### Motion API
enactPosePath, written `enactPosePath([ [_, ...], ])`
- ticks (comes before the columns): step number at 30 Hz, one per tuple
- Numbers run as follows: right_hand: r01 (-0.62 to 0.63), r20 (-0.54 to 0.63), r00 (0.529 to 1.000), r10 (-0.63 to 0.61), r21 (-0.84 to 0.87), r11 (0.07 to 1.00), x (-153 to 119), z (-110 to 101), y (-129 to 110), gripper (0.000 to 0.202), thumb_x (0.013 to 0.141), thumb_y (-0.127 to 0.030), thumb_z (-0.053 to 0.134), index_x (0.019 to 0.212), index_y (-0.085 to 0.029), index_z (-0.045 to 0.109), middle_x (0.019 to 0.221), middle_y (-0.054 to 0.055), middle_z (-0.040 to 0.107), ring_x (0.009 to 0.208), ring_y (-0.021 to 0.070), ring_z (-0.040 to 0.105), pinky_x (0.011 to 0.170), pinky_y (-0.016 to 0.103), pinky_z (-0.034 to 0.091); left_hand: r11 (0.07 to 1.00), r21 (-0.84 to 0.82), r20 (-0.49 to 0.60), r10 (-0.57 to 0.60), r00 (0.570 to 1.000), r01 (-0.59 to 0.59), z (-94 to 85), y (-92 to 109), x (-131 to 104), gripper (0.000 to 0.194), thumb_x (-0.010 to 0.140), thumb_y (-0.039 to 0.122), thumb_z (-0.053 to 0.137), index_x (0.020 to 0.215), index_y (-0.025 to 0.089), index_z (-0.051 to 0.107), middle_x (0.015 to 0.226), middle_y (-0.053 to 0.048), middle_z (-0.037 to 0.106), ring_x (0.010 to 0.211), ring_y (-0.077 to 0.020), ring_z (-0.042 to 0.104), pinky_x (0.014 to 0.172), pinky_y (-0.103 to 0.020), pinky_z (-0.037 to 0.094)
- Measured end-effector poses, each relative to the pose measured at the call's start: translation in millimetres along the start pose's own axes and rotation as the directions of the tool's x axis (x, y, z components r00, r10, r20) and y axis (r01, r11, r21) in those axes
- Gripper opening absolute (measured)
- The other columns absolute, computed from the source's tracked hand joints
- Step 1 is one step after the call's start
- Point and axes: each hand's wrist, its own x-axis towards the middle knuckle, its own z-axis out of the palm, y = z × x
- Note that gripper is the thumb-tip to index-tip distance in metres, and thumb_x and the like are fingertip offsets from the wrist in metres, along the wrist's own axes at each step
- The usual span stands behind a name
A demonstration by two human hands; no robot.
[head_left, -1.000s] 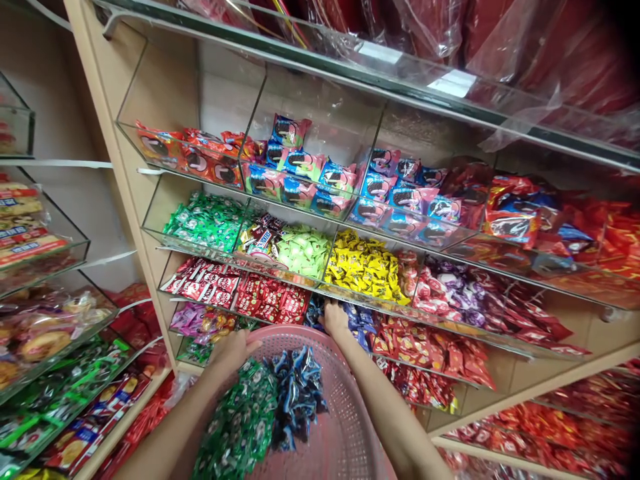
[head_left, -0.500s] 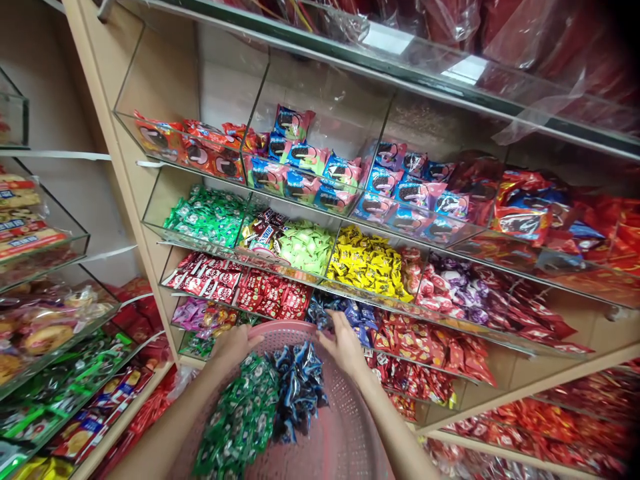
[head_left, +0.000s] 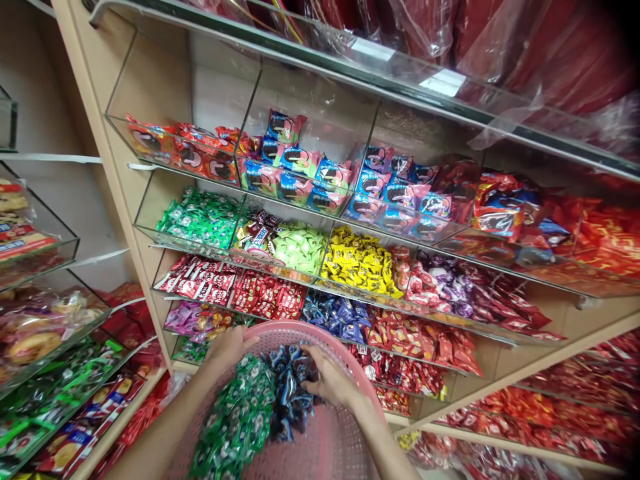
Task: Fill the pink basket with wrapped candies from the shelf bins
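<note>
A pink perforated basket [head_left: 345,353] is below the shelves, holding a heap of green-wrapped candies [head_left: 237,417] and a smaller pile of dark blue packets [head_left: 287,400] beside it. My left hand [head_left: 231,347] is closed on the basket's far-left rim. Inside the basket, my right hand [head_left: 327,379] is at the right side of the dark blue packets, thumb and fingers apart. Just beyond the rim, a shelf bin holds blue and dark packets [head_left: 335,317].
Glass-fronted bins ahead hold green candies [head_left: 200,217], yellow candies [head_left: 360,263] and blue-pink cookie packs [head_left: 300,160]. A wooden upright [head_left: 107,167] separates them from snack shelves at the left. Red packets [head_left: 540,420] fill lower shelves at the right.
My right hand has moved from the bin beyond the rim down into the basket, beside the dark blue packets. My left hand stays on the rim. The shelves have shifted slightly left in view.
</note>
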Motion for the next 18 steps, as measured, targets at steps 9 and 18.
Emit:
enactPosePath([
  [9, -0.035, 0.046, 0.998, 0.036, -0.036, 0.999, 1.3, 10.3, 8.7, 0.079, 0.065, -0.018, 0.067, 0.138, -0.021, 0.034, 0.137, 0.011, 0.043, 0.125, 0.0232, 0.041, 0.105, 0.038, 0.032, 1.0, -0.007, 0.006, -0.001, 1.0, 0.001, 0.0, -0.5, 1.3, 0.049, 0.082, 0.053, 0.039, 0.107, 0.016, 0.06, 0.102, -0.015, 0.068, 0.096, -0.0285, 0.063, 0.077, -0.034, 0.046],
  [18, 0.036, 0.039, 0.999, -0.034, -0.053, 0.998, 7.6, -18.4, 6.2, 0.066, 0.068, -0.013, 0.058, 0.132, -0.024, 0.043, 0.13, 0.006, 0.051, 0.114, 0.0211, 0.05, 0.097, 0.033, 0.04, 1.0, -0.016, 0.019, -0.016, 1.0, 0.016, -1.2, 1.2, -0.4, 0.047, 0.083, 0.052, 0.041, 0.104, 0.016, 0.061, 0.098, -0.015, 0.068, 0.097, -0.0295, 0.063, 0.077, -0.035, 0.045],
])
